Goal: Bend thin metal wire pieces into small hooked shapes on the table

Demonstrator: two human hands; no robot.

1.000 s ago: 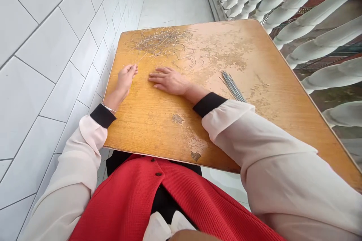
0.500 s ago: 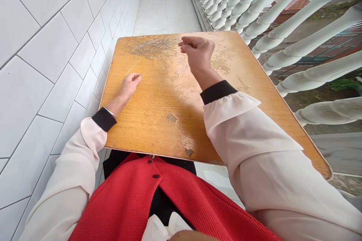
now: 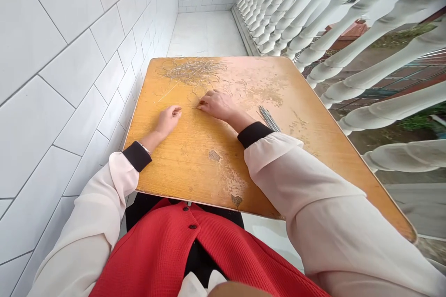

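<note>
A tangled heap of thin, bent wires (image 3: 193,70) lies at the far left of the wooden table (image 3: 188,162). My right hand (image 3: 219,104) rests low over the tabletop just in front of the heap, fingertips pinched together beside a few loose wire loops. Whatever those fingertips hold is too small to see. To the left and nearer me, my left hand (image 3: 169,119) has its thumb and fingers curled together; anything inside is hidden. A small bundle of straight wires (image 3: 269,118) lies beyond my right cuff, partly covered by the sleeve.
White wall tiles (image 3: 80,69) run close along the table's left side. A white balustrade (image 3: 351,86) flanks the right side. The tabletop has worn, peeled patches, and a pale floor (image 3: 207,32) stretches behind it.
My right hand has come down and left from above the wire heap to the tabletop. The straight wire bundle, hidden before by my arm, now shows. My left hand stays nearly in place.
</note>
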